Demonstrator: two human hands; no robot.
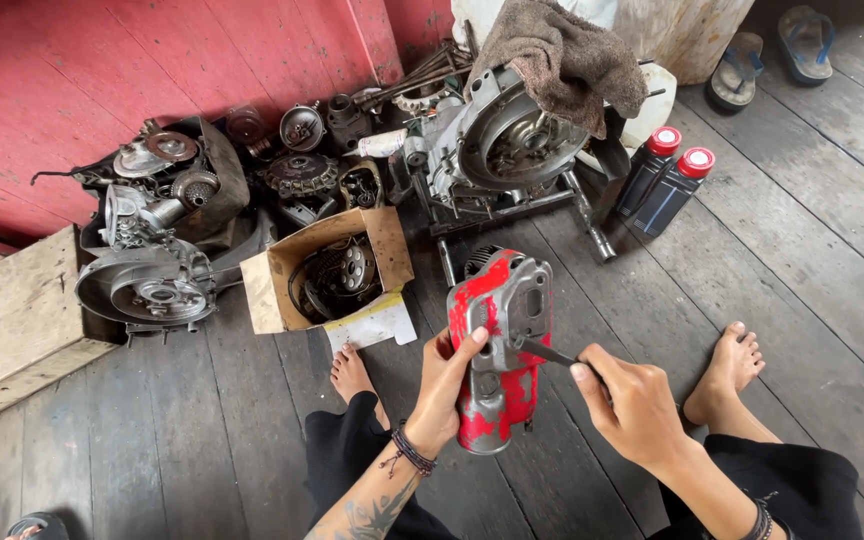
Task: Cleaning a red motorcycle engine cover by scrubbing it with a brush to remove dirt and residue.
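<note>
The left hand (pixel 444 385) is clamped around a red-painted metal engine cover (pixel 500 345), holding it upright above the plank floor (pixel 202 440), between the person's bare feet, with the thumb pressed on its pale face. The right hand (pixel 632 405) is closed on a thin dark tool (pixel 550 353), whose tip touches the cover's face just right of the thumb.

Farther off, left of the cover, an open cardboard box (pixel 327 270) holds a round clutch-like part. Beyond it, in the far centre, an engine block (pixel 497 150) stands on a metal stand with a brown rag (pixel 562 55) draped over its top. Just to its right stand two dark oil bottles (pixel 664 180) with red caps. On the far left, against the red wall (pixel 102 70), lie grey crankcase halves (pixel 147 285) and assorted small parts. A pair of sandals (pixel 772 50) lies at the far right.
</note>
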